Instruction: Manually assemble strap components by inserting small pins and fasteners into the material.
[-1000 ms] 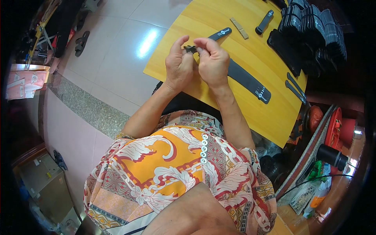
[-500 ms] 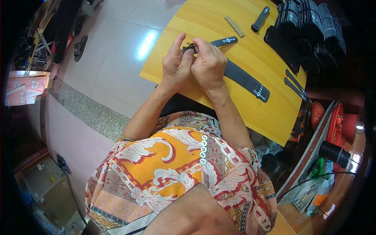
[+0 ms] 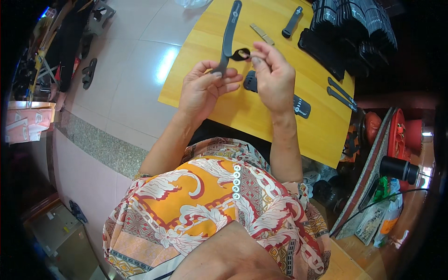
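A narrow grey strap (image 3: pixel 229 32) with a rounded tip stands up over the yellow table. My left hand (image 3: pixel 200 91) pinches its lower part between thumb and fingers, the other fingers loosely spread. From the strap's side curls a small black loop (image 3: pixel 241 54); my right hand (image 3: pixel 277 81) pinches its right side between thumb and forefinger. Beneath my right hand lies a wider dark strap (image 3: pixel 302 107) with white marks, its middle hidden by the hand and its other end showing between my hands.
On the yellow table (image 3: pixel 200 42) lie a tan clip-like strip (image 3: pixel 262 34), a short grey strap (image 3: pixel 292 22) and two thin straps (image 3: pixel 342 95). Bundled dark straps (image 3: pixel 347 21) are stacked at the far right, behind a black pouch-like piece (image 3: pixel 322 53). A red round tray (image 3: pixel 397 135) stands right.
My hands have moved apart. The narrow strap, earlier pointing right and low over the table, now points up in my left hand, and its black loop shows between my hands.
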A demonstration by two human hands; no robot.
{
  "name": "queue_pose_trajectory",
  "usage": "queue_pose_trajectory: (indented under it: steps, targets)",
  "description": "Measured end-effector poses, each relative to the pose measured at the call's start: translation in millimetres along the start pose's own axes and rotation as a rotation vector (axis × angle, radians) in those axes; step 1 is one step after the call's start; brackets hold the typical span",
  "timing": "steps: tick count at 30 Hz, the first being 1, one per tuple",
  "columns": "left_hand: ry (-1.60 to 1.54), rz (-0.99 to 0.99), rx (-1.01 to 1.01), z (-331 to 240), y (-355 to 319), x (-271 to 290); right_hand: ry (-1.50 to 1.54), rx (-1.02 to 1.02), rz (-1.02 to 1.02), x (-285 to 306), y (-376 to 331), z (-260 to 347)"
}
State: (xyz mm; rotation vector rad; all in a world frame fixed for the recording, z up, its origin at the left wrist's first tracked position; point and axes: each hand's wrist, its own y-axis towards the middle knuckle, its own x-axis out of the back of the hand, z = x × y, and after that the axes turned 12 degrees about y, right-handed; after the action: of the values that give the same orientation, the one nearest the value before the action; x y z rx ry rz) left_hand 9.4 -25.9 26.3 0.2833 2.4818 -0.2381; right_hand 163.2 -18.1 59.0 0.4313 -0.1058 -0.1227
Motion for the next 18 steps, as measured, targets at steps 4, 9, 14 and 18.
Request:
queue_pose_trajectory:
  steps: [4, 9, 14, 18]
  targets:
    - [-0.027, 0.211, 0.168, 1, 0, 1, -0.018, -0.003, 0.182, 9, -19, 21]
    - [0.003, 0.171, 0.246, 4, -1, -16, -0.130, 0.154, 0.306, 21, -34, 25]
    - [0.164, 0.122, 0.206, 6, -5, -29, -0.235, 0.157, 0.207, 32, -47, 36]
    - [0.179, 0.102, 0.168, 7, -14, -51, -0.337, 0.210, 0.087, 36, -47, 33]
